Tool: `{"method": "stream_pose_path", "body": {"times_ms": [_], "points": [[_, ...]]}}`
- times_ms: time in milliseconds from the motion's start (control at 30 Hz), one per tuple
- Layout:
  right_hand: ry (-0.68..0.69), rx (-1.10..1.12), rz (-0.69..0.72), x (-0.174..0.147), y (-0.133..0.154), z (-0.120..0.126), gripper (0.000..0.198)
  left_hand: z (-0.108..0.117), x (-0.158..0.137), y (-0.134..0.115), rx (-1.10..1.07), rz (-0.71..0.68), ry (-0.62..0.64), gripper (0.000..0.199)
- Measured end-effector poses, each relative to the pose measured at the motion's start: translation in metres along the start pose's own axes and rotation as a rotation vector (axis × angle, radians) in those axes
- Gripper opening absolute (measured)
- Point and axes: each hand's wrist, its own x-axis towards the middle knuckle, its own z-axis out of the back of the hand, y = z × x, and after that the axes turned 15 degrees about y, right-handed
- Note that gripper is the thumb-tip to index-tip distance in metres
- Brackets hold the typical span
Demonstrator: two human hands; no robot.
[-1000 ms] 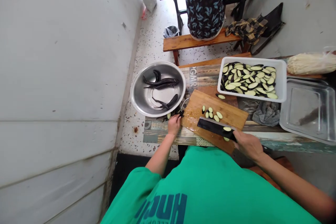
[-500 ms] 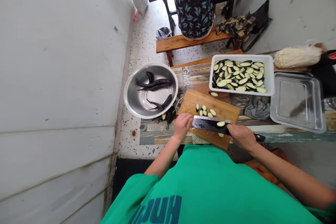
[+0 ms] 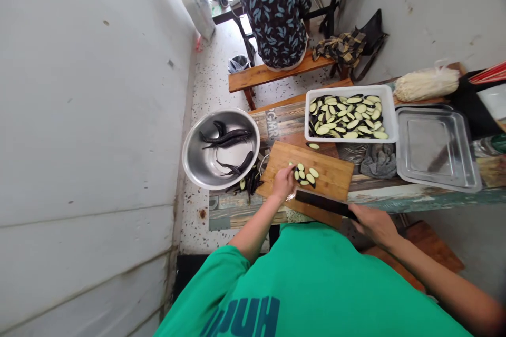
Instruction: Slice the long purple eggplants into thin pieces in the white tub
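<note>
My right hand (image 3: 373, 222) is wrapped around the black handle of a cleaver (image 3: 321, 202). Its dark blade is tilted over the near side of a wooden cutting board (image 3: 330, 168). At the board's left part my left hand (image 3: 283, 183) is closed, its fingertips on a dark-skinned eggplant slice beside several other pale eggplant slices (image 3: 301, 174). A single slice (image 3: 313, 146) lies just beyond the board's far edge. Behind the board, a white plastic tub (image 3: 391, 116) holds many cut slices.
A steel basin (image 3: 190, 166) with several whole dark eggplants stands left, dark trimmings (image 3: 252, 181) beside it. On the right are a grey cloth (image 3: 378, 161), a clear plastic lid (image 3: 437, 150) and a bagged pale bundle (image 3: 427, 83). A person (image 3: 272, 10) sits on a wooden bench (image 3: 253, 78).
My left hand has moved right and away from me to the slices. The cleaver has shifted toward me and turned, and the slice on its blade no longer shows there. The view has shifted.
</note>
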Motion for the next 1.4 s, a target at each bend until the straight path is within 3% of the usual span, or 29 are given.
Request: {"method": "stream_pose_path", "body": {"times_ms": [167,233,300,433,533,633,800,1000,1133,1267,1400], "points": [[0.036,0.876,-0.425,-0.059,-0.007,-0.059,0.042,-0.004,0.015,0.028,-0.056,0.043,-0.106,0.025],[0.087,1.177,-0.543,-0.068,0.003,-0.08,0.05,-0.01,0.018,0.027,-0.033,0.012,-0.098,0.025],[0.094,1.343,-0.596,-0.066,0.018,-0.096,0.054,-0.017,0.018,0.021,0.039,-0.05,-0.033,0.037],[0.003,1.375,-0.611,-0.036,0.05,-0.112,0.056,-0.035,0.013,0.003,0.207,-0.136,0.153,0.072],[-0.078,1.398,-0.576,0.0,0.069,-0.113,0.054,-0.047,0.009,-0.011,0.25,-0.141,0.186,0.086],[-0.133,1.453,-0.52,0.037,0.084,-0.108,0.05,-0.055,0.005,-0.022,0.277,-0.141,0.159,0.082],[-0.136,1.487,-0.448,0.079,0.11,-0.097,0.045,-0.063,0.002,-0.027,0.291,-0.118,0.078,0.058],[-0.147,1.459,-0.375,0.086,0.123,-0.069,0.037,-0.066,0.008,-0.029,0.08,-0.073,-0.149,0.035],[-0.207,1.311,-0.309,0.078,0.109,-0.019,0.033,-0.043,0.031,-0.066,-0.066,-0.163,-0.24,0.033],[-0.306,1.108,-0.246,0.07,0.082,0.053,0.034,-0.009,0.078,-0.124,-0.026,-0.321,-0.327,0.034],[-0.417,0.926,-0.305,0.066,0.038,0.112,0.033,0.0,0.151,-0.162,-0.009,-0.43,-0.331,0.037]]}}
